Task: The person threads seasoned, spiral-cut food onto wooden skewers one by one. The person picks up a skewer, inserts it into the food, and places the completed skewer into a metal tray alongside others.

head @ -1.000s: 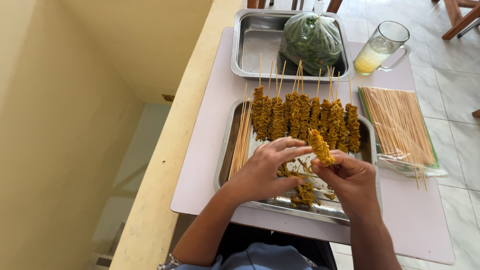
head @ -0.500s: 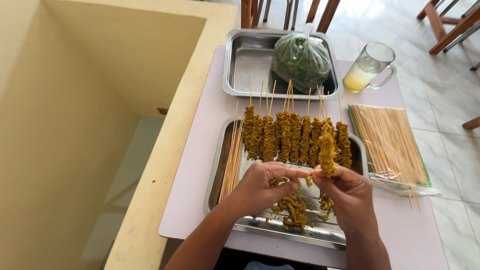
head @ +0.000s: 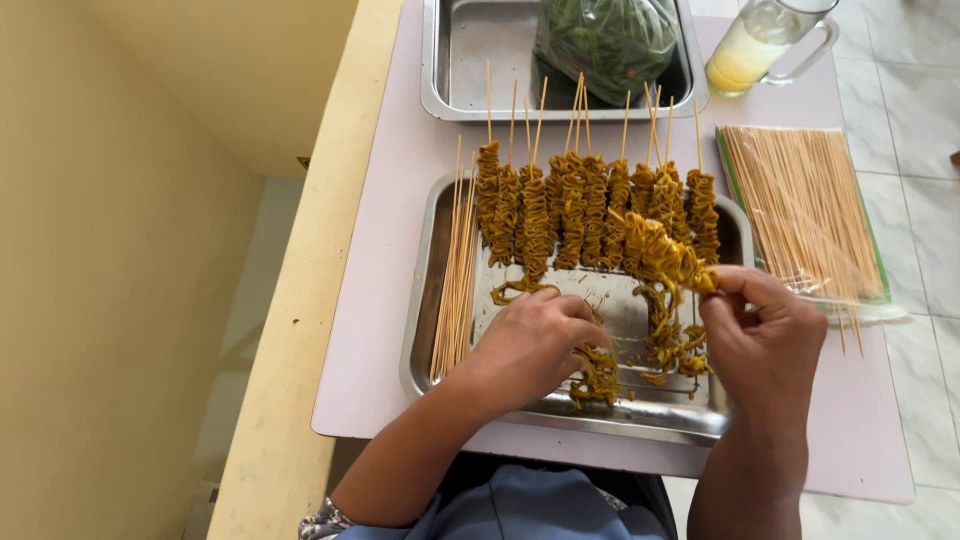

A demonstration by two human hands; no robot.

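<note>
A steel tray [head: 432, 300] holds a row of finished skewers [head: 585, 205] threaded with yellow marinated meat strips, and loose strips [head: 600, 375] lie in its near part. My right hand [head: 765, 345] grips a loaded skewer [head: 665, 250] by its near end, its meat pointing up-left over the tray. My left hand [head: 535, 340] reaches down into the tray with fingers curled on the loose meat strips. Bare bamboo sticks [head: 455, 275] lie along the tray's left side.
A second steel tray [head: 450, 70] at the back holds a plastic bag of green leaves [head: 605, 40]. A glass mug of pale yellow drink [head: 760, 45] stands at the back right. A pack of bare skewers [head: 805, 215] lies right of the tray. A yellow ledge [head: 310, 270] borders the table's left.
My left hand has let go of the skewer and dropped into the tray onto the loose meat. My right hand keeps the skewer, now tilted up-left. The camera has moved closer.
</note>
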